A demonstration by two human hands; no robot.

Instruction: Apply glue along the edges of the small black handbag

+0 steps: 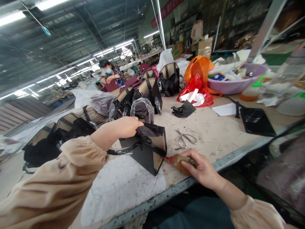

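A black and tan handbag (pixel 147 149) stands on the worktable (pixel 214 133) right in front of me, its handle wrapped in clear plastic. My left hand (pixel 126 125) is closed over the top of this bag, gripping its opening. My right hand (pixel 202 167) is wrapped round a small amber squeeze bottle (pixel 177 161) with a red nozzle. The nozzle points at the bag's lower side corner. A pair of small metal scissors (pixel 184 139) lies on the table just beyond the bottle.
More black and tan bags (pixel 149 90) stand in a row along the left and back. A lilac basin (pixel 235 83), orange and red plastic bags (pixel 197 84), a black flat piece (pixel 257 120) and white paper (pixel 225 109) lie to the right. A masked person (pixel 111 74) sits far off.
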